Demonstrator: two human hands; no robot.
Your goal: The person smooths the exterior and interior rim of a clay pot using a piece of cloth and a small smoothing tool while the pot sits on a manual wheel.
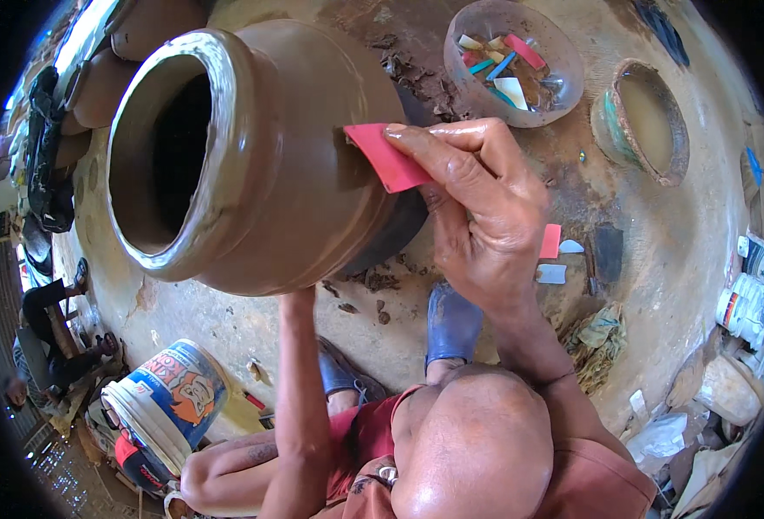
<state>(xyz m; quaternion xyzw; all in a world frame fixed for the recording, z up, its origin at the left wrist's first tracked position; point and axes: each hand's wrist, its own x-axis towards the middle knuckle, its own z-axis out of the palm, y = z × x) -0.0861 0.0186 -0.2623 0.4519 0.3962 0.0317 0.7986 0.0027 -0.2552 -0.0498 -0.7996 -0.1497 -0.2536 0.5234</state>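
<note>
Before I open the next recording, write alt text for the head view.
A person's right-hand grip holds a red piece against a wide-mouthed brown pot; the pot hides the left hand. Beyond, a translucent bowl of coloured pieces sits near a container of cloudy liquid.

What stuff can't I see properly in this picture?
All in the head view:
Left hand: hidden by the clay pot; only the left forearm shows.
Inside of the pot: lost in dark shadow.
Bottom of the greenish bowl: covered by cloudy water.
Person at far left: too small to tell what their hands are doing.
</note>
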